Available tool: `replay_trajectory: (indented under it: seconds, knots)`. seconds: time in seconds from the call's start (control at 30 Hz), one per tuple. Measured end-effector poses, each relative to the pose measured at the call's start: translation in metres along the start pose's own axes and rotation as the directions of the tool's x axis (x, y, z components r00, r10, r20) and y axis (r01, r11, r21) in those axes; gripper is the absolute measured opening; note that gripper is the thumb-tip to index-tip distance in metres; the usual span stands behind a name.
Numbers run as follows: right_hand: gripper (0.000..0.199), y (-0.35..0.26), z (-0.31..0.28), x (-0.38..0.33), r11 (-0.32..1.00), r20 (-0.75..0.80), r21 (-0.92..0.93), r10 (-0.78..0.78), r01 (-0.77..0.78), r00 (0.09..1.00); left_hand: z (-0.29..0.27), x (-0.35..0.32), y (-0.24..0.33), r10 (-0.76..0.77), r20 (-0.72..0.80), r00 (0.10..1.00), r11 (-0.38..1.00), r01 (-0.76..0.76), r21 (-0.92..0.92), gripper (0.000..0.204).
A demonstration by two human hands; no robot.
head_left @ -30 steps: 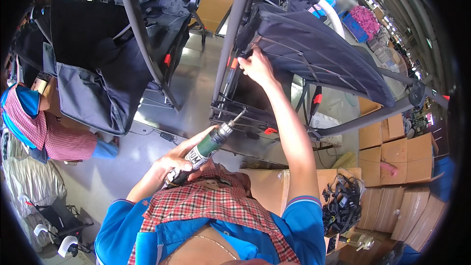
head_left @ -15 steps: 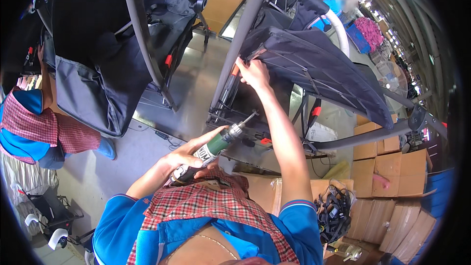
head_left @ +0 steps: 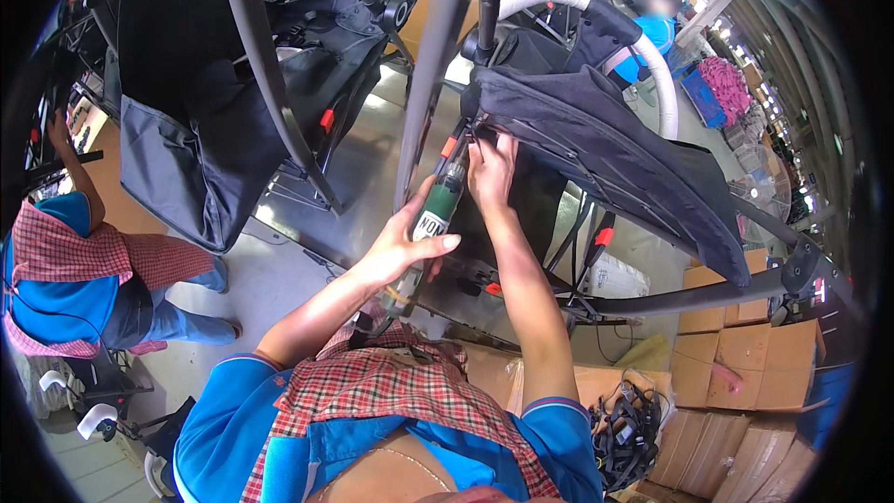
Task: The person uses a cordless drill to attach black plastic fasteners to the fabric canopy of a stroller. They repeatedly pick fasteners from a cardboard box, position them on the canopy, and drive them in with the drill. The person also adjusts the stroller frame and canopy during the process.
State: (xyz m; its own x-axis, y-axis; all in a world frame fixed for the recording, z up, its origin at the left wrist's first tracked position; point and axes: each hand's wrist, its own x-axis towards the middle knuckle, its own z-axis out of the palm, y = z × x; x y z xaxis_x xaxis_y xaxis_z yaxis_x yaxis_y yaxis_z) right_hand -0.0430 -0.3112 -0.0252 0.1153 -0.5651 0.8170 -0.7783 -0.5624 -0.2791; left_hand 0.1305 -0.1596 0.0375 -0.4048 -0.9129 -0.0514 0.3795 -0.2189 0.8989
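Left hand [head_left: 402,247] grips green power screwdriver [head_left: 436,214], tip toward 12 o'clock; right hand [head_left: 491,170] pinches dark stroller fabric [head_left: 605,144].

Stacked brown cardboard boxes [head_left: 745,363] are seen at lower right, with a tangle of black straps [head_left: 626,428] beside them. A second dark fabric stroller [head_left: 223,121] is hung at upper left, above a crouching co-worker in a checked apron [head_left: 74,279].

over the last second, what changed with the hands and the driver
The left hand has lifted the green power screwdriver up from near the chest to the stroller frame, its tip now beside the right hand. The right hand stayed on the dark fabric seat; the grip on the tool did not change.
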Motion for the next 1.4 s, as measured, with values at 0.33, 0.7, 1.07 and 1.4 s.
replay_trajectory:
  seconds: [0.33,0.7,1.07,1.4]
  knots:
    - [0.02,0.017,0.002,-0.001,0.968,-0.025,0.24,0.079,-0.071,0.997,0.008,0.026,-0.009,-0.028,-0.096,0.995,0.999,0.032,0.037,0.103]
    - [0.02,0.009,0.0,0.0,0.961,-0.017,0.237,0.153,-0.145,0.988,0.014,0.034,-0.021,0.027,-0.186,0.982,0.985,0.005,0.172,0.102]
    - [0.019,0.01,0.005,0.002,0.969,-0.113,0.2,0.168,-0.143,0.979,0.019,0.04,-0.023,0.041,-0.169,0.985,0.994,-0.022,0.108,0.097]
    - [0.02,0.002,0.001,0.006,0.936,-0.086,0.283,0.243,-0.21,0.966,0.013,0.043,-0.019,-0.032,-0.136,0.99,0.999,0.027,-0.036,0.091]
